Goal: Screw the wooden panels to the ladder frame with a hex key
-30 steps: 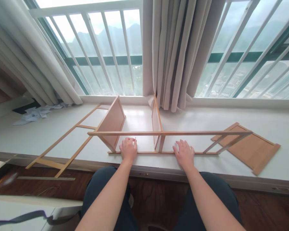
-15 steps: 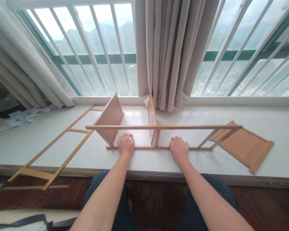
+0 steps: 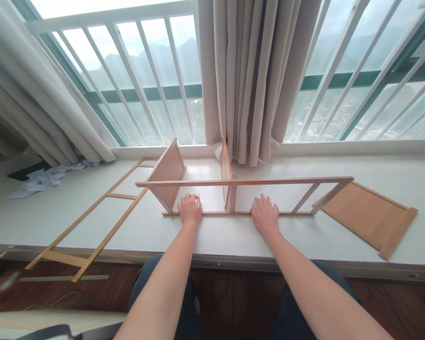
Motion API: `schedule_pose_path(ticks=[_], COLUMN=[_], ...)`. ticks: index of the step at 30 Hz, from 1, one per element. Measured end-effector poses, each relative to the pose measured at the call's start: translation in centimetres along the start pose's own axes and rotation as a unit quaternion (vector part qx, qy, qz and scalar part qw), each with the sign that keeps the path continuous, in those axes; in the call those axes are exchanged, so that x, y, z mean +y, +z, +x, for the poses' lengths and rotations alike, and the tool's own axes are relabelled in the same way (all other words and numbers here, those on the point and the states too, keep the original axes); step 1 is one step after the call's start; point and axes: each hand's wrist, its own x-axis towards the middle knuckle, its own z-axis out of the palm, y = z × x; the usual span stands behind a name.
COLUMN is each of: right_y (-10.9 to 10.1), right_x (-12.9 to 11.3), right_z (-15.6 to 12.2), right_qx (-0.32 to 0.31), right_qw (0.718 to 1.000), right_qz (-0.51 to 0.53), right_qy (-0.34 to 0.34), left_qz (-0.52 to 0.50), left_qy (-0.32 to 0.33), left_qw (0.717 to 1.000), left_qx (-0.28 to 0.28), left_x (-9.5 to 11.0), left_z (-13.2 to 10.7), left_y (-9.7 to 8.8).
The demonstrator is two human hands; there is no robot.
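A half-built wooden rack frame [image 3: 244,181] stands on its long edge on the white window ledge [image 3: 212,236]. Two wooden panels stand upright in it, one at the left [image 3: 168,172] and one in the middle [image 3: 225,171]. My left hand [image 3: 190,209] is curled on the frame's lower rail, pinching a small thin pin-like thing. My right hand [image 3: 265,215] lies flat with fingers spread on the same rail, right of the middle upright.
A second ladder-like wooden frame [image 3: 92,222] lies flat at the left, overhanging the ledge. A loose wooden panel [image 3: 370,217] lies flat at the right. Crumpled paper [image 3: 46,178] sits far left. Curtains [image 3: 251,80] hang behind the frame against a barred window.
Both hands have stayed on the lower rail. The view has shifted slightly, and the frame looks a little farther off.
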Motion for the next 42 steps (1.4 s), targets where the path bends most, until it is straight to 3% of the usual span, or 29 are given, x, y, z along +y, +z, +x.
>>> schedule_pose_path(ticks=[17, 29, 42], right_y=[0.4, 0.8, 1.5], right_x=[-0.8, -1.3, -1.4], right_z=[2.5, 3.8, 5.1], right_qx=[-0.022, -0.007, 0.012], right_qw=[1.000, 1.000, 1.000], right_qz=[-0.016, -0.015, -0.002], right_qy=[0.002, 0.001, -0.001], left_qz=[0.019, 0.030, 0.044], left_qy=[-0.019, -0.031, -0.036], left_qw=[1.000, 0.999, 0.998], left_qx=[0.005, 0.011, 0.023], left_x=[0.6, 0.5, 0.9], left_z=[1.8, 3.1, 3.9], left_y=[0.4, 1.5, 1.4])
